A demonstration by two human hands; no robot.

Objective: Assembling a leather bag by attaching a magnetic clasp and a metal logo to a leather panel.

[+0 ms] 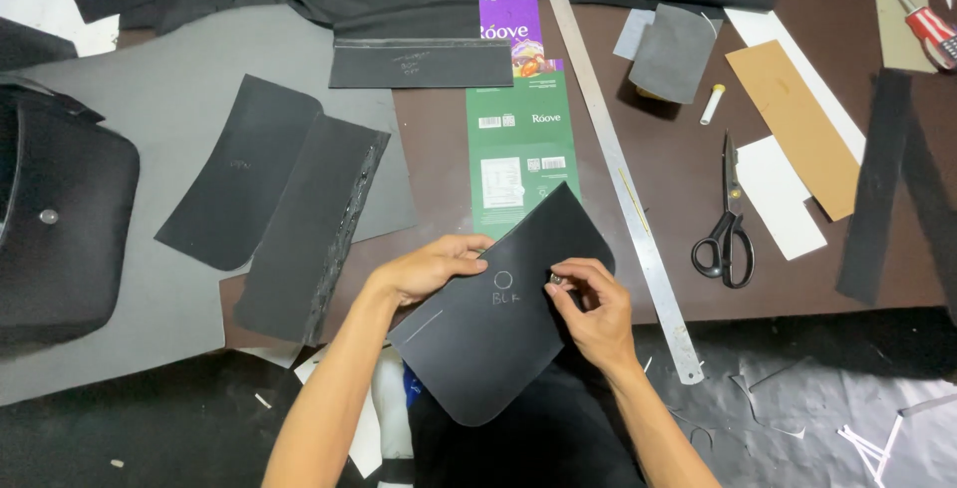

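Observation:
A black leather-like panel (498,338) with rounded corners lies tilted in front of me, marked with a chalk circle and a few chalk letters near its middle. My left hand (434,266) pinches the panel's upper left edge. My right hand (590,311) rests on the panel's right side and pinches a small metal snap piece (556,278) between thumb and forefinger, just right of the chalk circle.
A long steel ruler (618,174) runs diagonally at right, with black scissors (728,224) beyond it. A flattened green carton (520,154) lies behind the panel. More black panels (269,199) sit at left on grey sheet, a black bag (60,219) at far left.

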